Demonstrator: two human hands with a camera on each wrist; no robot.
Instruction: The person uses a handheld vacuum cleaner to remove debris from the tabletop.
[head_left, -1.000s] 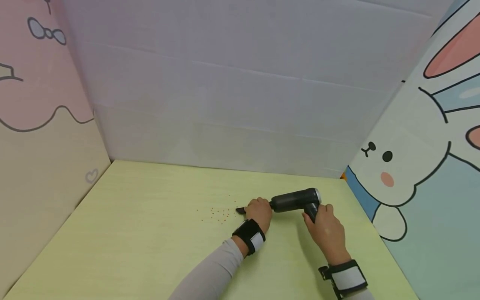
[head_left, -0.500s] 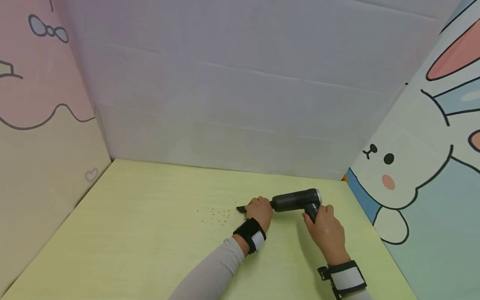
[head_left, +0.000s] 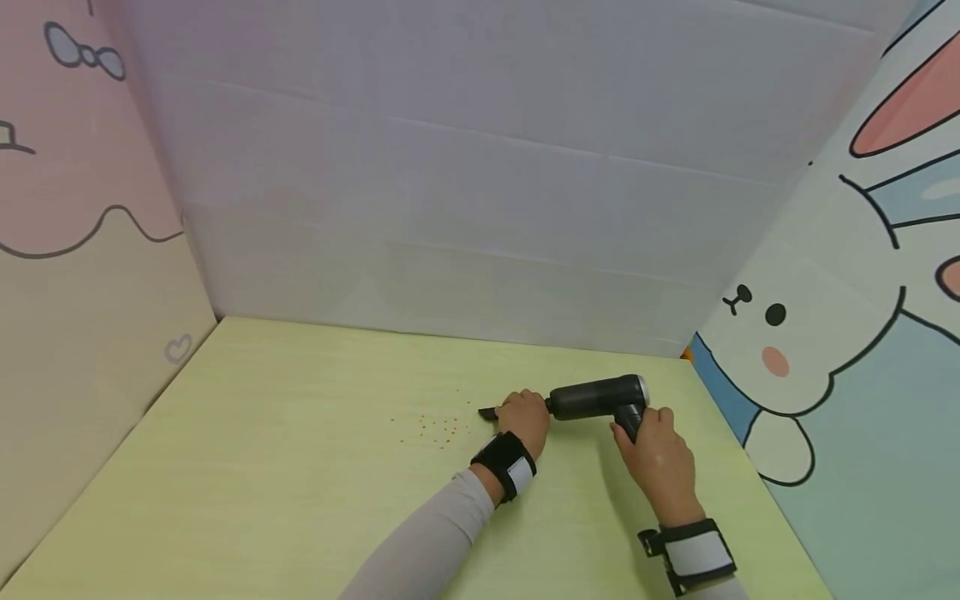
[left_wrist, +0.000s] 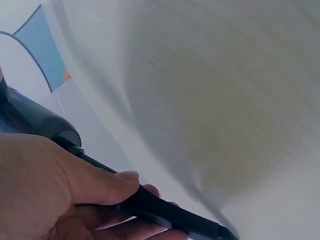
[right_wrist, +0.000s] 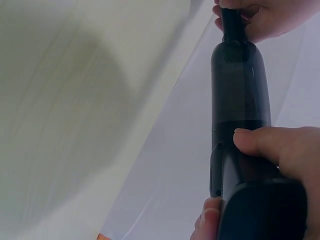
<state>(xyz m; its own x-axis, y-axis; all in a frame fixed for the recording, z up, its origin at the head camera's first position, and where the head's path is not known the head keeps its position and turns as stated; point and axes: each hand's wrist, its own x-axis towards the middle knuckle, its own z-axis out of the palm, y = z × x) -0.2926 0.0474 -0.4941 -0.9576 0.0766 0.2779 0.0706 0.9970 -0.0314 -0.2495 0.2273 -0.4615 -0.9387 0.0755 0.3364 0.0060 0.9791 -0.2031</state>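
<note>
A black handheld vacuum cleaner (head_left: 592, 399) is held over the table, its body nearly level and its narrow nozzle (head_left: 487, 413) pointing left. My right hand (head_left: 660, 458) grips its handle; in the right wrist view the thumb lies along the body. Around the nozzle's tube, my left hand (head_left: 525, 421) has its fingers curled, and the left wrist view shows the thumb (left_wrist: 115, 186) on top of the tube. Small orange-red crumbs (head_left: 442, 429) lie scattered on the table just left of the nozzle tip.
The pale yellow table (head_left: 262, 467) meets a whitish back wall (head_left: 450, 208). A pink and cream panel (head_left: 90, 333) stands on the left. On the right rises a panel with a rabbit drawing (head_left: 795, 367).
Both hands and the vacuum cleaner have shifted slightly right, so the nozzle tip is a little farther from the crumbs. The grips look unchanged.
</note>
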